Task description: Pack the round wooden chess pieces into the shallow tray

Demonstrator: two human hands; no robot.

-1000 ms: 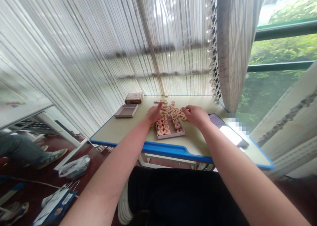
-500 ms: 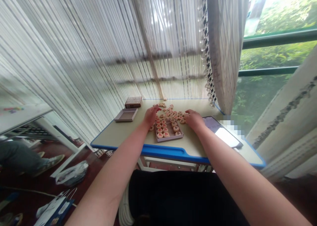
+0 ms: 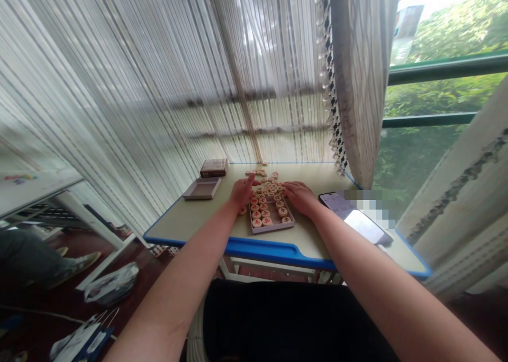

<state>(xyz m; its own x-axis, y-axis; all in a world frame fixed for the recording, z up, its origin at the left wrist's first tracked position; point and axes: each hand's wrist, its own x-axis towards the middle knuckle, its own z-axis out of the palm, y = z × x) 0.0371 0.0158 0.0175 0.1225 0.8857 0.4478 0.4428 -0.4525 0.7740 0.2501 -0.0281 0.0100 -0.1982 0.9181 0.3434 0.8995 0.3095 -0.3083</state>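
Observation:
A shallow open box [image 3: 273, 227] sits near the table's front edge. Red-marked Chinese chess pieces [image 3: 264, 214] stand in rows on its left side, with more pieces [image 3: 282, 212] along its right wall. My left hand [image 3: 240, 192] is at the box's far left corner, thumb and fingers apart; a single piece [image 3: 243, 211] lies below it, partly covered. At the far right corner, my right hand [image 3: 299, 198] stretches its fingers over the loose pieces [image 3: 271, 185] heaped behind the box. Its fingertips touch or cover some of them.
An empty box lid [image 3: 202, 188] and a brown carton [image 3: 214, 167] are at the back left of the table [image 3: 178, 222]. A phone [image 3: 353, 214] lies on the right. Curtains hang behind. Bags [image 3: 111, 283] and another person's leg [image 3: 27, 253] are on the floor at left.
My right hand has moved left, from beside the loose pieces to over them. My left hand stays near the box's left corner, its fingers slightly lower. The view has shifted a little.

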